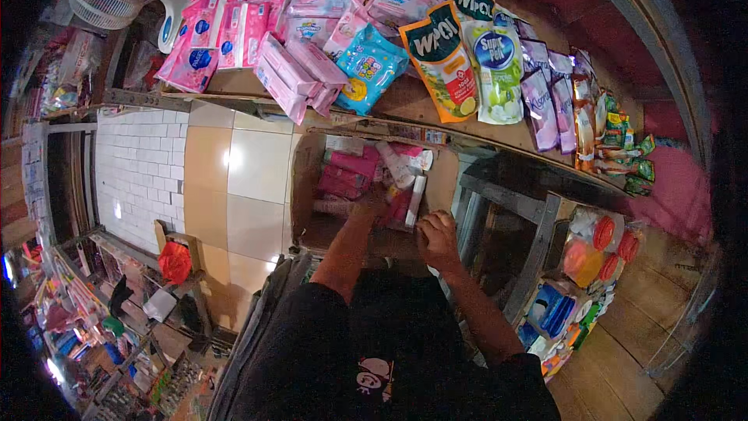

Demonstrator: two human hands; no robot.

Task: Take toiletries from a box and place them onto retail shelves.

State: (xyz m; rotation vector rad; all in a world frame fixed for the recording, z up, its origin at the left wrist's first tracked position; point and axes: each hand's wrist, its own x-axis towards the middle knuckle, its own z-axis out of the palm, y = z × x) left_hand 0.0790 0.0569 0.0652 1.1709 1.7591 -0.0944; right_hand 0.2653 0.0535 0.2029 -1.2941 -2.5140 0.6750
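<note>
A cardboard box holds pink packets, a pale tube and a slim white carton. My left hand reaches down into the box among the packets; its fingers blur into them, so whether it grips one cannot be told. Over the box's near right corner is my right hand, fingers curled, close below the white carton. What lies inside its curled fingers is hidden.
Beyond the box runs a wooden shelf with pink wipes packs, a blue wipes pack and Wipol pouches. A metal frame and red-lidded containers stand at right. Tiled floor lies left.
</note>
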